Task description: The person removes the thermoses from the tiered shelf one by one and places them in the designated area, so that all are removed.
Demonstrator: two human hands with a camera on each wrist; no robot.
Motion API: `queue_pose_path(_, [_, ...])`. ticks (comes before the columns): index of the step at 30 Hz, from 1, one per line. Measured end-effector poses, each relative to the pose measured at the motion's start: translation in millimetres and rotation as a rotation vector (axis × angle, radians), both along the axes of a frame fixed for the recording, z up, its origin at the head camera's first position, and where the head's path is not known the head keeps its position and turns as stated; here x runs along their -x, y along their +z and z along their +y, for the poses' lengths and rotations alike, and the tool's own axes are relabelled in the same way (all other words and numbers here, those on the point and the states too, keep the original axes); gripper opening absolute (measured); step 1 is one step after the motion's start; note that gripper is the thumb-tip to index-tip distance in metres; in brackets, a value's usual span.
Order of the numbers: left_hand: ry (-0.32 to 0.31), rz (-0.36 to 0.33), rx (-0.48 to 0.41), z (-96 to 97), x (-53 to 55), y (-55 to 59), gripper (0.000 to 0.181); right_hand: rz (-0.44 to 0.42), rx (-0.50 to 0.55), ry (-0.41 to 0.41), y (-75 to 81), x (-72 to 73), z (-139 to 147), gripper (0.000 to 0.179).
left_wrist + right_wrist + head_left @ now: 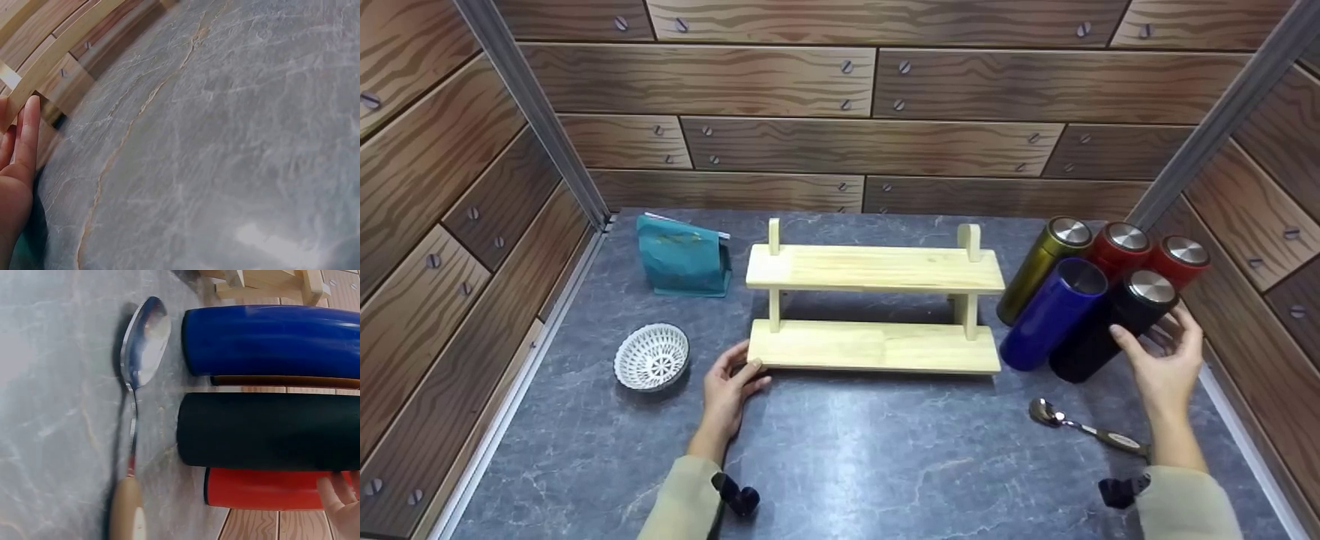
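A two-tier pale wooden shelf (877, 346) stands in the middle of the table. My left hand (727, 390) holds the front left corner of its lower board, thumb on top; the left wrist view shows that hand's fingers (31, 135) against the board's edge. On the right, my right hand (1170, 367) grips a black thermos flask (1099, 330), thumb on its near side and fingers around the right. The flask (264, 430) looks upright. Beside it are a blue flask (1050, 319), a yellow-green flask (1039, 270) and two red flasks (1117, 251).
A spoon (1091, 427) with a brown handle lies in front of the flasks. To the left are a white openwork bowl (652, 358) and a teal paper bag (682, 259). Wood-patterned panels (870, 82) enclose the grey marbled table (870, 465) at the back and sides.
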State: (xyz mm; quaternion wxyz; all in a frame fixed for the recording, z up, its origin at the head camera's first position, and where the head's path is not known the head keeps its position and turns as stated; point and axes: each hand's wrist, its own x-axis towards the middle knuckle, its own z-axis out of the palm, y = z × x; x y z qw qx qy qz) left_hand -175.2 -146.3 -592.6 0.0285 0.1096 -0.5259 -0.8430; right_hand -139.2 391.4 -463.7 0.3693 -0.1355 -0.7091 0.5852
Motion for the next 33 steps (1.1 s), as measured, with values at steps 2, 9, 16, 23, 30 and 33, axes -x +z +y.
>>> queue_pose_path(2, [0.004, -0.004, -0.002, 1.0, 0.3, -0.3, 0.050, 0.052, 0.031, 0.002, -0.9, -4.8, -2, 0.067])
queue_pose_path(9, [0.045, -0.015, -0.021, 5.5, 1.8, 3.8, 0.047, 0.106, 0.068, -0.010, -13.3, -13.3, -5, 0.057])
queue_pose_path(16, [0.127, -0.026, 0.026, 10.2, -0.7, 9.0, 0.041, 0.098, 0.132, 0.010, -32.9, -15.5, -5, 0.055])
queue_pose_path(23, [0.164, -0.084, 0.163, 10.6, -2.9, 15.1, 0.034, 0.176, 0.118, 0.104, -34.4, -24.2, -24, 0.054])
queue_pose_path(30, [0.189, -0.118, 0.191, 0.8, -0.9, 25.8, 0.030, 0.227, 0.099, 0.227, -23.4, -30.7, -56, 0.051])
queue_pose_path(33, [0.219, -0.133, 0.186, -6.4, -1.3, 33.0, 0.030, 0.207, 0.000, 0.282, -19.9, -31.2, -70, 0.052])
